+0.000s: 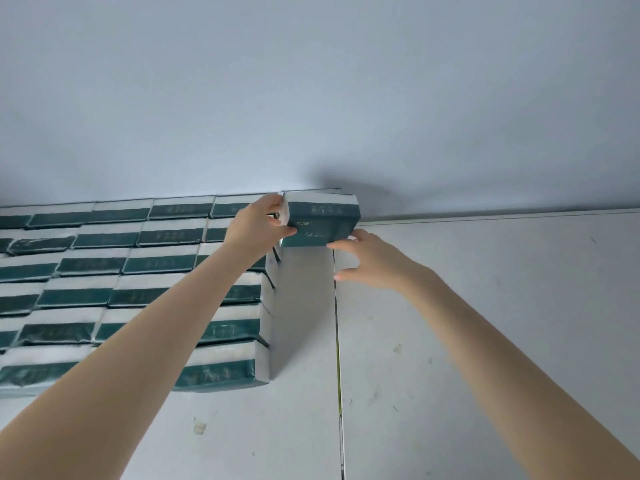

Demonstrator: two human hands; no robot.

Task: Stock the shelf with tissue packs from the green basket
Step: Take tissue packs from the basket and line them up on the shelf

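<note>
While left hand [256, 220] pinches | tissue pack [322, 221] — right of grip

The gripped pack [320, 220] is dark teal with a white top band and pale lettering, like the packs [104, 265] left of it, on a scuffed pale-grey shelf [485, 306].

A plain pale blue-grey wall [311, 81] fills the upper half of the view, with a soft dark shadow [332, 183] on it low down near the middle. Along its foot at the right runs a thin grey line [502, 214], and a narrow dark seam [337, 341], tinged yellow-green partway down, runs to the bottom edge. A beige smudge [200, 426] lies left of the seam, a smaller spot [398, 348] right of it, and a short scuff [593, 240] far right.
</note>
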